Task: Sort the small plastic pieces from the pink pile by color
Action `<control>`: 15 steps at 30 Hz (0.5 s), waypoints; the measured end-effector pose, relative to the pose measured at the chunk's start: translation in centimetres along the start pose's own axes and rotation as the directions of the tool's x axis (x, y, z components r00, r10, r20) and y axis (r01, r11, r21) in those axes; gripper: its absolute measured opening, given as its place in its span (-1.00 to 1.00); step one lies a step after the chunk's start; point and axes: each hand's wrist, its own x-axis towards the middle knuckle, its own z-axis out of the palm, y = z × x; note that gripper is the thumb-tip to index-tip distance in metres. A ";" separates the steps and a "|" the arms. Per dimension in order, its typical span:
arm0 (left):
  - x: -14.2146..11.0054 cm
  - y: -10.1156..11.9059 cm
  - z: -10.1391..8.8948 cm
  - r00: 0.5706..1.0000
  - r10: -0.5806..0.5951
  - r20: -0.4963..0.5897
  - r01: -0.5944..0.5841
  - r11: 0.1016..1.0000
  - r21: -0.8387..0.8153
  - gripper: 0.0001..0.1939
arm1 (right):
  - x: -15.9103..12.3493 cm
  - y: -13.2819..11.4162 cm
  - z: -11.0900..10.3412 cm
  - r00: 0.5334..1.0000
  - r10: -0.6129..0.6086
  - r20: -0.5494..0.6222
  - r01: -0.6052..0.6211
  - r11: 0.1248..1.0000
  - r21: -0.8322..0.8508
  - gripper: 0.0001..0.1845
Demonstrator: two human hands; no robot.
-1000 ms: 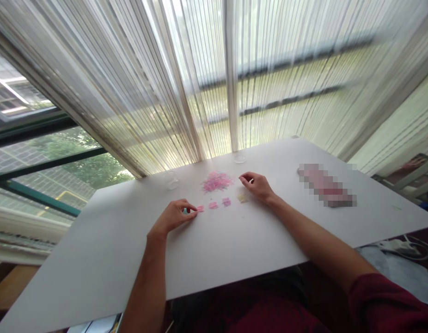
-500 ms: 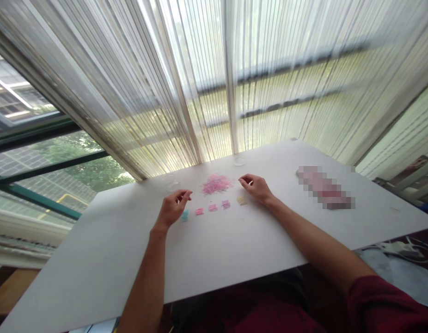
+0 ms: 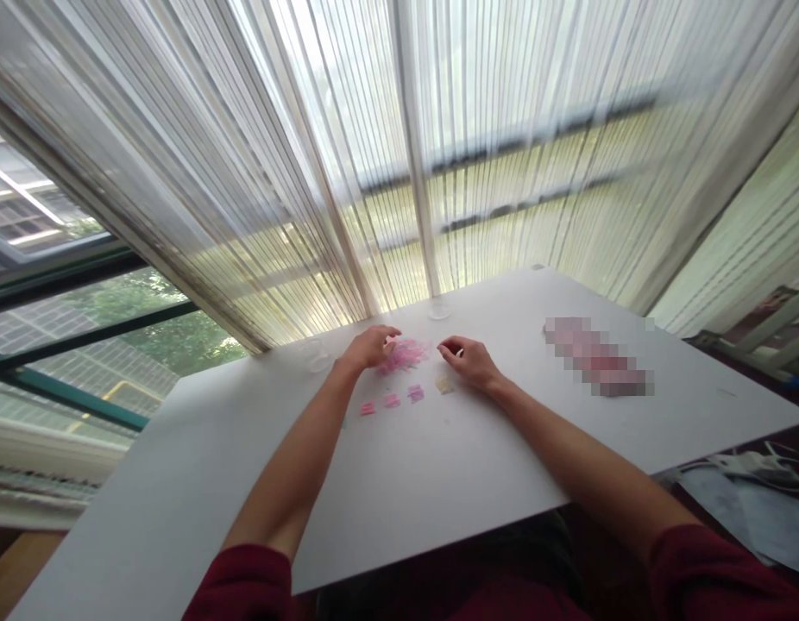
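A loose pile of thin pink and mixed-colour sticks (image 3: 405,355) lies in the middle of the table. My left hand (image 3: 371,347) reaches over the pile's left side, thumb and fingers apart, with nothing visible in it. Just right of the pile, my right hand (image 3: 472,362) rests with its fingers curled into a pinch; whatever they might hold is too small to see. In front of the pile runs a row of small bunches: red-pink (image 3: 368,408), pink (image 3: 392,400), purple (image 3: 416,393) and pale yellow (image 3: 444,385). My left forearm mostly hides a teal bunch (image 3: 344,423).
Clear round dishes or lids stand at the back, one on the left (image 3: 318,355) and one (image 3: 439,311) behind the pile. A pixelated pinkish object (image 3: 597,358) lies on the right of the white table (image 3: 438,483). Sheer curtains (image 3: 503,198) hang along the far edge.
My left hand has gone from the red-pink bunch, up past the teal one, and forward to the pile. My right hand has kept its place beside the pile. The view has shifted slightly.
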 end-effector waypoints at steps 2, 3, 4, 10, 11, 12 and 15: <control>1.0 0.2 0.6 1.000 -0.004 0.013 0.003 1.000 0.028 -0.62 | 0.0 0.0 0.0 1.000 -0.005 -0.001 0.005 1.000 -0.004 -0.79; 1.4 0.2 0.8 1.000 -0.008 0.021 0.008 0.999 0.044 -0.63 | 0.0 0.0 0.1 1.000 -0.003 -0.001 0.003 1.000 -0.004 -0.79; 1.7 0.2 1.0 0.999 -0.013 0.029 0.012 0.998 0.058 -0.64 | 0.0 -0.1 0.1 1.000 0.000 -0.001 0.000 1.000 -0.003 -0.79; 2.1 0.1 0.9 0.999 -0.015 0.046 0.010 0.995 0.098 -0.74 | -0.1 -0.4 0.1 1.000 -0.001 0.006 0.001 1.000 0.011 -0.81; 2.0 0.1 0.8 0.999 -0.012 0.046 0.008 0.995 0.098 -0.75 | -0.1 -0.4 0.1 1.000 -0.003 0.006 0.003 1.000 0.013 -0.80; 1.9 0.2 0.6 0.999 -0.009 0.047 0.004 0.995 0.097 -0.76 | -0.1 -0.4 0.1 1.000 -0.004 0.005 0.004 1.000 0.014 -0.80; 1.6 0.3 0.2 0.999 -0.001 0.042 -0.002 0.996 0.085 -0.76 | -0.1 -0.4 0.0 1.000 0.000 0.007 0.000 1.000 0.012 -0.80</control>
